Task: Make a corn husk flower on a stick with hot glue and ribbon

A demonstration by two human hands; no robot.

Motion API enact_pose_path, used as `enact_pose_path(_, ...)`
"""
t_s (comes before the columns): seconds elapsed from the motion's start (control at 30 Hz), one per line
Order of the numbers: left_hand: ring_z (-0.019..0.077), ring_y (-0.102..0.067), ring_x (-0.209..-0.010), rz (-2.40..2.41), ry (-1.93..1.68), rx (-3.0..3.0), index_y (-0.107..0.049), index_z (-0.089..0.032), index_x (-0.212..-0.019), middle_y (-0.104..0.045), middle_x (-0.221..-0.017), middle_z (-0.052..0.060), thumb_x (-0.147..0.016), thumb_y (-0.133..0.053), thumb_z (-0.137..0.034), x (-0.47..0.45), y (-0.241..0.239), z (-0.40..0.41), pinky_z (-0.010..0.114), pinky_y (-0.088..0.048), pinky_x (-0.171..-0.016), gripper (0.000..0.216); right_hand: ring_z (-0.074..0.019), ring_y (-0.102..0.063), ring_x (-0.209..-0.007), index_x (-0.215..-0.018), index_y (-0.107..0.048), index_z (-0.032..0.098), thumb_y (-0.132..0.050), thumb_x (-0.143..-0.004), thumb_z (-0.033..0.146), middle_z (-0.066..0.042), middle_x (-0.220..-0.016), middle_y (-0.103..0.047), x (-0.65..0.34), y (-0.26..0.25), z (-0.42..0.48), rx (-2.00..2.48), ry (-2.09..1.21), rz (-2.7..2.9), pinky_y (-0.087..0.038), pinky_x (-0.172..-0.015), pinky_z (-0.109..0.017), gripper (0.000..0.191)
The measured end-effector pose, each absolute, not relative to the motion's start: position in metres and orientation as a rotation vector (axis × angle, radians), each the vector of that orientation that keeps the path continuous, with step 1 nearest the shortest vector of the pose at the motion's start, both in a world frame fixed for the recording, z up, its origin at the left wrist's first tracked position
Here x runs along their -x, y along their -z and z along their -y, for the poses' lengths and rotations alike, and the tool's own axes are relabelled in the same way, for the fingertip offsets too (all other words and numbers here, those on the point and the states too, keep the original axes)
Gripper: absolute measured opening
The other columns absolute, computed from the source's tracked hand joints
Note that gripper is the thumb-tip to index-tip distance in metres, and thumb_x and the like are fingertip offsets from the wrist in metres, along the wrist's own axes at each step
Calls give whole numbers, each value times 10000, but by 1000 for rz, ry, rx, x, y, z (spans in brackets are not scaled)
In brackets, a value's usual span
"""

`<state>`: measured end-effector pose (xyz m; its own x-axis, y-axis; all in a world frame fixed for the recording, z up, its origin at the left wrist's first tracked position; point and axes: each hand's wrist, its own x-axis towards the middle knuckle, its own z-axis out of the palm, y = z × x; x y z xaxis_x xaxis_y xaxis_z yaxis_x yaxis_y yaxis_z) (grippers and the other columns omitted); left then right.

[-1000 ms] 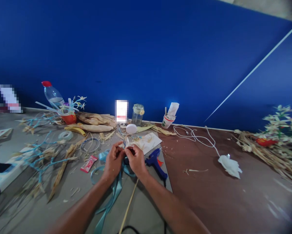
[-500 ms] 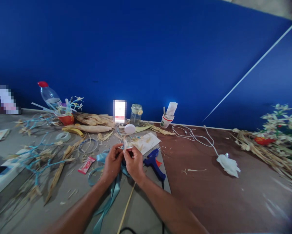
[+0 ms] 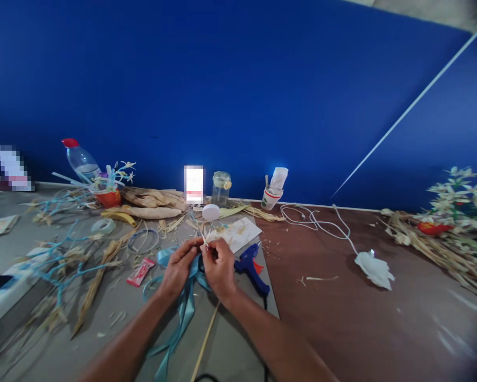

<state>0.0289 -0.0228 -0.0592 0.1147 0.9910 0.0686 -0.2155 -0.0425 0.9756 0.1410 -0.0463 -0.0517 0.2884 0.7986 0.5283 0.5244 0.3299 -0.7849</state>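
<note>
Near the middle of the table, my left hand (image 3: 178,268) and my right hand (image 3: 219,265) meet at the fingertips. Between them is a small pale flower-like piece (image 3: 205,242), apparently of dried husk. My right thumb and fingers pinch it; the left fingers lie closed against its other side. Light blue ribbon (image 3: 186,307) hangs and loops beneath my hands. A thin straw-coloured stick (image 3: 205,342) runs from below my right hand toward the front edge; its upper end is hidden. Just right of my right hand lies a blue glue gun (image 3: 254,269).
A white sheet with scraps (image 3: 244,233) lies behind my hands. Farther back stand a glass jar (image 3: 221,192), a lit phone (image 3: 194,184) and a paper cup (image 3: 270,199). Blue-wrapped stems (image 3: 59,281), a red wrapper (image 3: 140,272) and a power strip (image 3: 13,286) lie left.
My fingers have shifted around the small piece, and its pale petals now show more. My left fingers have straightened somewhat, and the right hand has turned slightly. The view has moved a little.
</note>
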Motion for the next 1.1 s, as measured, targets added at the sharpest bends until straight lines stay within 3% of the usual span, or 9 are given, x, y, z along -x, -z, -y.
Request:
enact_pose_path(0.13,216,-597,-953,-918,-1253,-1188,-690,-188,-944,-688,-958,68,-684,-682,-368,-29,57,23,348,-438,-898,317,-158,-493,-676,-719,-550,190,-486,-809,213,-28,-704,-559,-144,52,45,1392,-216,1412,-367,-639,-272,114)
enact_pose_path(0.5,115,-587,-626,-786,-1190,-761,-618,-158,-737,-637,-670,-9,-527,-786,-233,-37,46,22,238,-465,-643,279,-182,-558,-762,-760,-585,187,-503,-778,142,-42,-757,-622,-146,52,43,1373,-177,1658,-368,-740,-313,96)
enact_pose_path(0.6,113,-582,-616,-775,-1214,-746,-598,-162,-724,-624,-654,-14,-531,-785,-240,-35,42,21,242,-464,-634,280,-165,-556,-736,-808,-617,185,-518,-761,175,-32,-751,-620,-150,45,44,1278,-339,1601,-396,-738,-300,109)
enact_pose_path(0.73,84,-543,-575,-817,-1236,-802,-588,-163,-748,-610,-655,-26,-570,-770,-281,-31,46,19,202,-429,-570,281,-121,-494,-581,-810,-614,170,-513,-761,317,1,-670,-575,-161,35,37,1164,-784,1206,-404,-567,-241,185)
enact_pose_path(0.87,92,-546,-609,-887,-1209,-940,-608,-170,-801,-619,-695,-22,-624,-740,-319,-29,55,17,205,-422,-585,266,-96,-438,-500,-830,-625,170,-543,-747,441,23,-609,-541,-166,32,29,1021,-1118,990,-362,-497,-224,294)
enact_pose_path(1.1,118,-564,-708,-874,-1199,-1093,-609,-175,-803,-625,-744,-6,-672,-706,-306,-28,57,16,246,-439,-724,209,-70,-433,-452,-603,-550,164,-645,-651,325,46,-514,-522,-158,34,31,967,-1358,847,-345,-476,-198,192)
